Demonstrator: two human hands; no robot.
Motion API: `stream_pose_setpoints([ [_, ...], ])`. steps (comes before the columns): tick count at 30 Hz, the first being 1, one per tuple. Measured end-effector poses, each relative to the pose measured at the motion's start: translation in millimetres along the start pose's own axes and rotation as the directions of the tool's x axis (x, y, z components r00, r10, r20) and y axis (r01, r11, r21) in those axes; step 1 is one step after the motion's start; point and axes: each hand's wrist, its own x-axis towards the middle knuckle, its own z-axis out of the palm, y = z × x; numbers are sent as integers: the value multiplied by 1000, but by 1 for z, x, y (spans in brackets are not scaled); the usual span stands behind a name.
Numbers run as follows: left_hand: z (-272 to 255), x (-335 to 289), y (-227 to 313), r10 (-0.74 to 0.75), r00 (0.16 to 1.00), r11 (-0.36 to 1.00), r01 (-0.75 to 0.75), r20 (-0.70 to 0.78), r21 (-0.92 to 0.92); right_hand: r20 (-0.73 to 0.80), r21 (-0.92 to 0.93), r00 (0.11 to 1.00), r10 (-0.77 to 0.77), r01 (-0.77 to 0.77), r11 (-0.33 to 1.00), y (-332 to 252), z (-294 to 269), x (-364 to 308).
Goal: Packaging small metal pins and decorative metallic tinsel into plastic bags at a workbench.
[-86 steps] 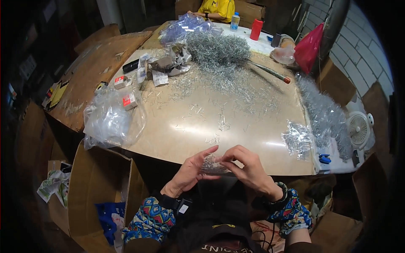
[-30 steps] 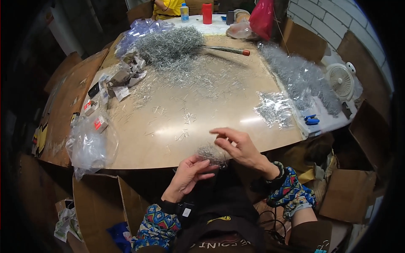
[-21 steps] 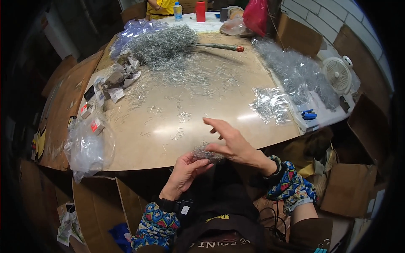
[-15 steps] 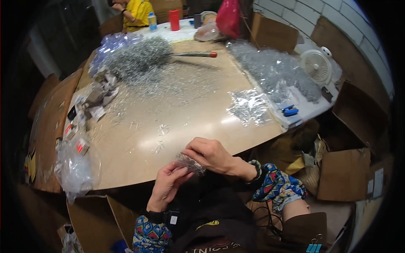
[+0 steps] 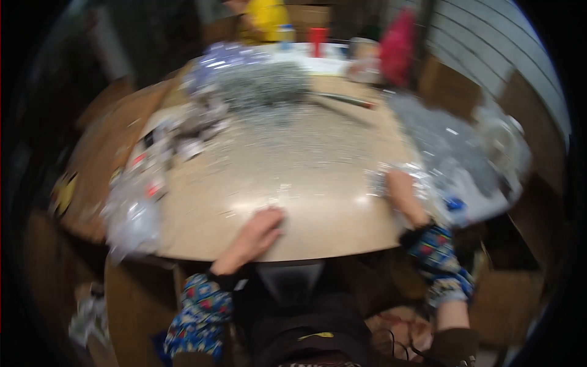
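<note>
On counter (image 5: 324,235), right side: right hand (image 5: 402,188) over shiny plastic bags (image 5: 420,178), likely light, limp, slippery; edge hold best. Left hand (image 5: 258,233) curled; both hands' fingers blurred, cannot tell grip.

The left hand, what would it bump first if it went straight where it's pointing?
Probably the small loose metal wire pieces on the tabletop just beyond the left hand, though blur makes the gap hard to judge.

My right hand (image 5: 402,189) overlaps the shiny plastic packets (image 5: 422,176). My left hand (image 5: 258,233) is over the tabletop (image 5: 330,229), near silvery wire pieces (image 5: 283,194).
</note>
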Motion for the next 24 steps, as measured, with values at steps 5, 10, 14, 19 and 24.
stream_pose_setpoints([
  [5,-49,-43,37,-145,948,975,186,-285,123,-270,327,956,118,-24,945,-21,-105,-26],
  [10,-122,-124,-40,-184,711,350,692,-678,631,-199,422,978,-60,141,896,-84,-131,-42],
  [14,-110,-126,-21,-417,826,637,563,-378,527,-347,434,878,-330,462,773,-151,-137,-49],
  [19,-40,-115,29,36,987,976,-1,-158,216,-408,574,703,-583,694,435,-258,-162,-57],
  [24,-18,-94,59,33,975,996,-15,-219,84,-403,446,658,-636,748,491,-277,-122,-58],
])
